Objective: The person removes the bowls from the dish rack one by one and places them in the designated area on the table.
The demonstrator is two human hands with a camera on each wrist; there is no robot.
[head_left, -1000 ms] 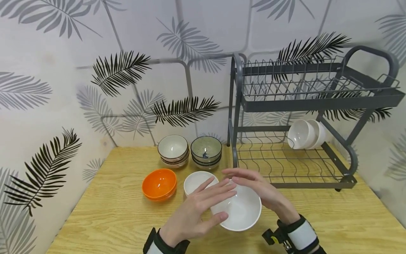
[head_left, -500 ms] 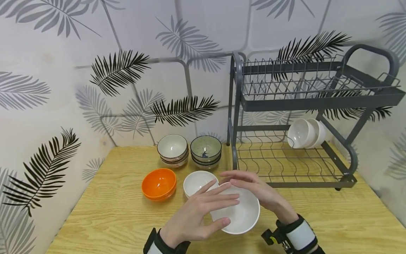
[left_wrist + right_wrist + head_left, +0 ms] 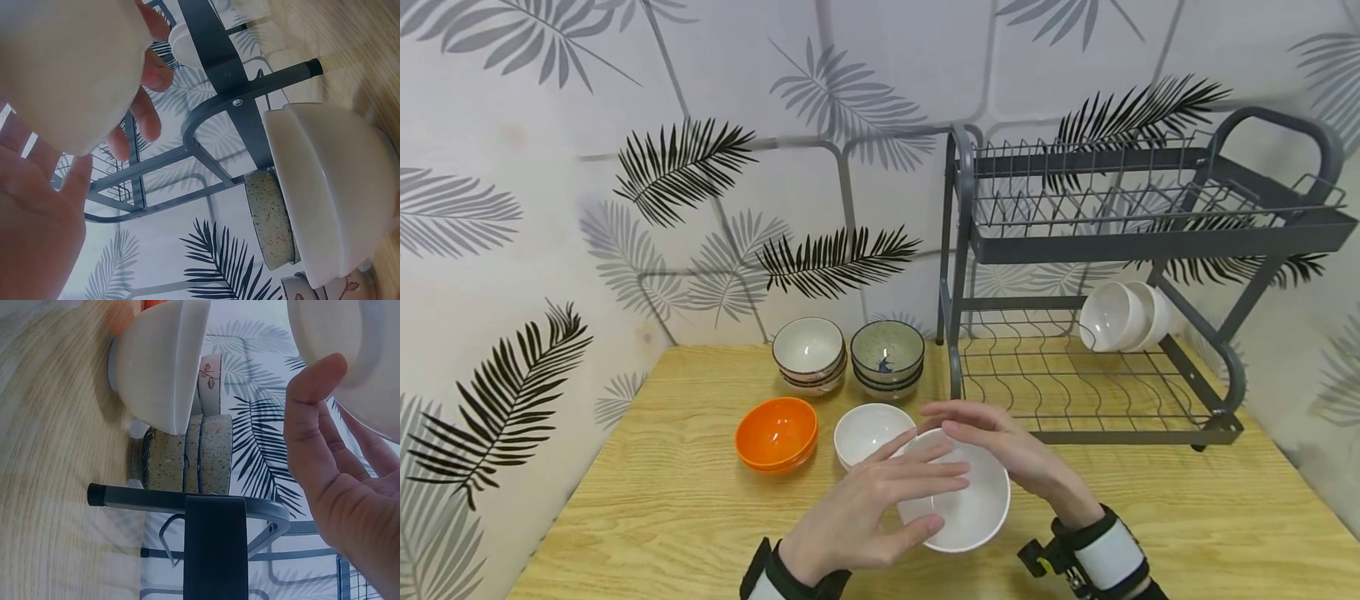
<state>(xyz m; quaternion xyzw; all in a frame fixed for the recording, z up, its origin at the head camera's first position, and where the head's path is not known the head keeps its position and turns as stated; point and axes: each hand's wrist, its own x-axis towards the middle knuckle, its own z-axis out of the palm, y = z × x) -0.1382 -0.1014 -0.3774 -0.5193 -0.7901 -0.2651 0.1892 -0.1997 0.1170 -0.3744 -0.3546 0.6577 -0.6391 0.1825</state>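
Observation:
A white bowl (image 3: 958, 512) is tilted in the air near the front of the table, its inside facing up toward the head camera. My right hand (image 3: 1015, 446) holds it at the far right side. In the right wrist view one digit of the right hand (image 3: 350, 494) lies on the underside by the foot of the white bowl (image 3: 369, 406). My left hand (image 3: 868, 512) lies across the opening with straight, spread fingers. From the left wrist, the white bowl (image 3: 69, 69) hides part of the left hand (image 3: 37, 212), and several fingertips show past its edge.
Behind the hands stand stacked white bowls (image 3: 868, 429), orange bowls (image 3: 777, 433), brown-rimmed bowls (image 3: 808, 348) and speckled green bowls (image 3: 887, 354). A grey two-tier dish rack (image 3: 1150, 246) at right bears white bowls (image 3: 1112, 318) on its lower tier. A wallpapered wall (image 3: 715, 83) closes the back.
The held white bowl has shifted slightly left and toward the front, and the left fingers reach slightly farther right across it. The stacks and the rack stay as they were.

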